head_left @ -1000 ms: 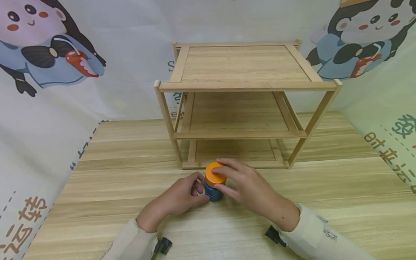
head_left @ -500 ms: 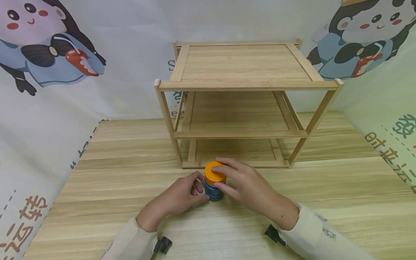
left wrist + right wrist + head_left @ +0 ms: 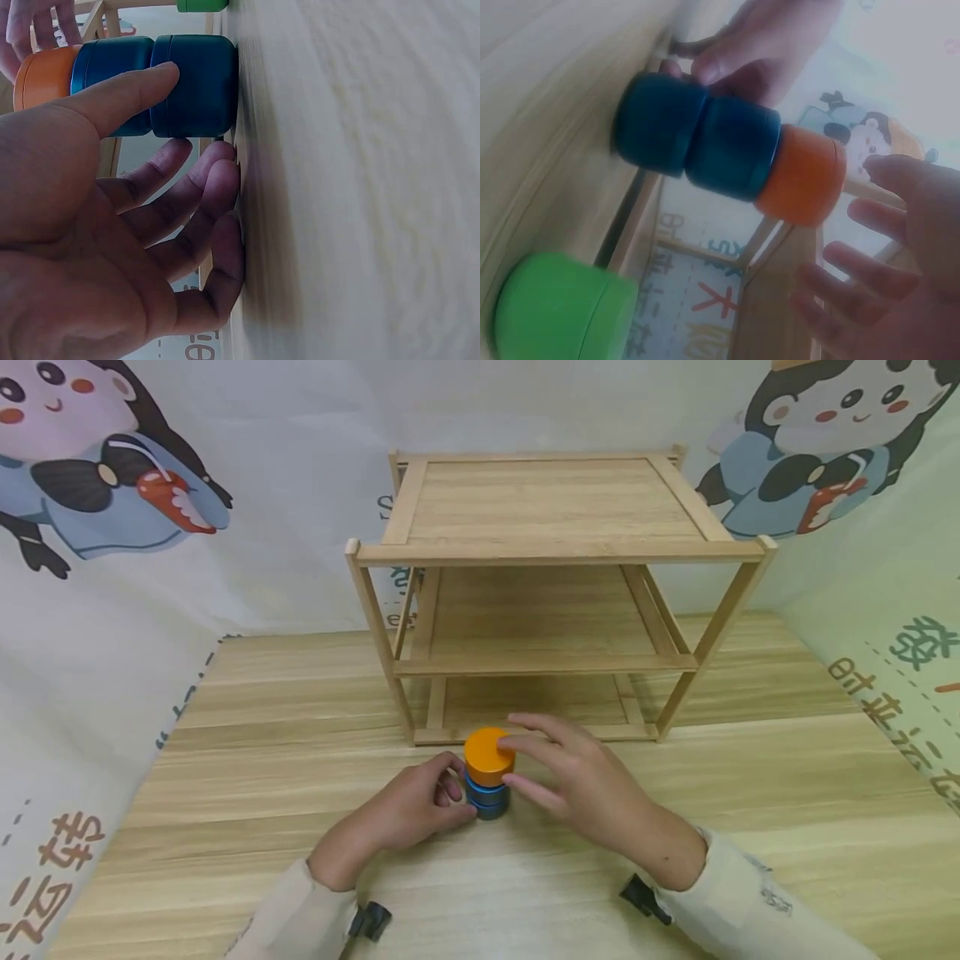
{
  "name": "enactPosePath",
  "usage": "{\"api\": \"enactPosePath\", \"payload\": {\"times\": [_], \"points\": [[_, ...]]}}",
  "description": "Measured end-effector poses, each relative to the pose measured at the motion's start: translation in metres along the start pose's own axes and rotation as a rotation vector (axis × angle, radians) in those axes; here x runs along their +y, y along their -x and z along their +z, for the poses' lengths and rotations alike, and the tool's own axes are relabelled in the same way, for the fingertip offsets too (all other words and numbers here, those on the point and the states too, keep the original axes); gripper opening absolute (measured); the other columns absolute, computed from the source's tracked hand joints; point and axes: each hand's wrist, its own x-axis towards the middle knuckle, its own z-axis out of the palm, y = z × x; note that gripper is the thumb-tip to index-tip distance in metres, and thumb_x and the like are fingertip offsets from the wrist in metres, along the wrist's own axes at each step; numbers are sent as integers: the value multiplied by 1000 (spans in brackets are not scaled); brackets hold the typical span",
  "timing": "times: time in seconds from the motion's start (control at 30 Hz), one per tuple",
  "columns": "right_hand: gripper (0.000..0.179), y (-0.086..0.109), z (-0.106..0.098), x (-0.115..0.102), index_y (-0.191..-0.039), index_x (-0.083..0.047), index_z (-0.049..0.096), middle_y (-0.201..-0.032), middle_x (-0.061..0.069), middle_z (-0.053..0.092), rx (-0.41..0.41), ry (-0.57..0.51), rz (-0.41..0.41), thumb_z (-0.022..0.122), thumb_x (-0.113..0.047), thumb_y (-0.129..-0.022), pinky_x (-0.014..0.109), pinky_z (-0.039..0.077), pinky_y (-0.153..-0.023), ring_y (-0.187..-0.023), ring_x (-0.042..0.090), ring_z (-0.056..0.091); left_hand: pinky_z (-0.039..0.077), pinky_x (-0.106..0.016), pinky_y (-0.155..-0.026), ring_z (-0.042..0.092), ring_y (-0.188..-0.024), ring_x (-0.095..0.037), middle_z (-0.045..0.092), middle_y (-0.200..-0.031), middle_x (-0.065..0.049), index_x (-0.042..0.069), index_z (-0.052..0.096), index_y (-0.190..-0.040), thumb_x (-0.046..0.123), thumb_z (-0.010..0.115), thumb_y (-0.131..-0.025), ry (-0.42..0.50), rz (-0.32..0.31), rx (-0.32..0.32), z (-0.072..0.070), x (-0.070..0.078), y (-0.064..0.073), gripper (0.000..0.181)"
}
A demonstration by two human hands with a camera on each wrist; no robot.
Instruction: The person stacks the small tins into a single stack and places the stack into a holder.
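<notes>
Three small round jars stand stacked on the table: an orange jar [image 3: 489,758] on top, an upper blue jar [image 3: 733,148] under it, and a lower blue jar [image 3: 201,86] at the bottom. My left hand [image 3: 412,804] holds the lower blue jar from the left, thumb along its near side and bent fingers at its base. To the right of the stack, my right hand [image 3: 588,777] has its fingers spread loosely beside the orange jar, and the right wrist view shows a gap between them. Beyond, a green jar [image 3: 562,309] is hidden in the head view.
Just behind the stack stands a three-tier wooden rack [image 3: 555,552]. Its lowest front rail lies close to the jars. Printed cloth [image 3: 300,485] with cartoon figures hangs at the back and sides of the wooden table [image 3: 247,710].
My right hand has eased off the orange jar to the right, its fingers opening. The orange jar stays on the stack, and my left hand keeps its place. The head view has shifted slightly.
</notes>
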Motion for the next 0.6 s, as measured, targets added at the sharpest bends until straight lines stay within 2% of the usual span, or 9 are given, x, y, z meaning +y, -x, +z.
{"api": "enactPosePath", "payload": {"times": [0.37,0.6], "points": [[40,14,-12,9,-119,-11,71,-132,12,63,19,32,32,83,-22,-83,42,56,-94,-118,30,64,49,-27,-75,57,-81,-13,63,-95,-2,6,55,-121,23,77,-89,6,-6,10,0,0,-2,42],[38,21,-17,12,-118,-12,71,-131,12,63,3,48,57,82,-23,-83,40,56,-95,-118,29,64,49,-25,-74,56,-81,-14,62,-95,-2,6,55,-121,22,76,-89,17,-9,2,0,-1,-2,41]]}}
